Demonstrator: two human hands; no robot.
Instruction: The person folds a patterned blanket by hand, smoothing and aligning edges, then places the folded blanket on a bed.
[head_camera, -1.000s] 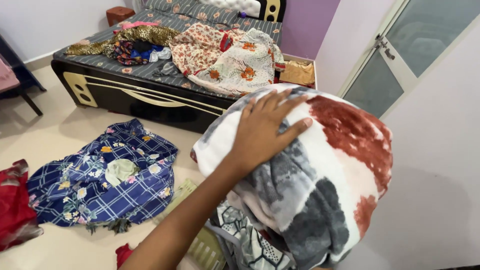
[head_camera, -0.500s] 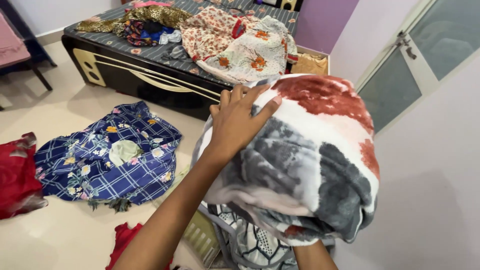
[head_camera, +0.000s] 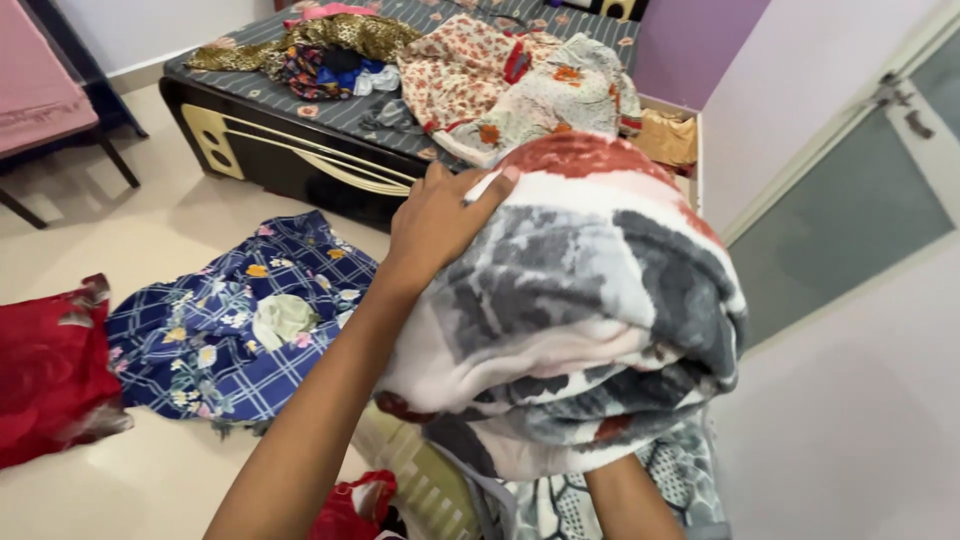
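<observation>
A thick folded blanket (head_camera: 590, 300), white with grey and rust-red patches, fills the middle of the head view, held up in front of me. My left hand (head_camera: 440, 220) lies on its top left edge, fingers curled over the fold. My right forearm comes up from below under the blanket; the right hand itself is hidden beneath the bundle. Under the blanket hangs a grey and white patterned cloth (head_camera: 600, 500).
A dark bed (head_camera: 290, 150) strewn with floral and leopard-print clothes stands ahead. On the floor lie a blue checked floral cloth (head_camera: 240, 330), a red cloth (head_camera: 50, 370) and a pale slatted basket (head_camera: 420, 480). A glass door (head_camera: 850, 220) is on the right.
The blanket has been rolled over toward me, its red patch moving to the top. My left hand slid from the top middle to the left edge. The view shifted right.
</observation>
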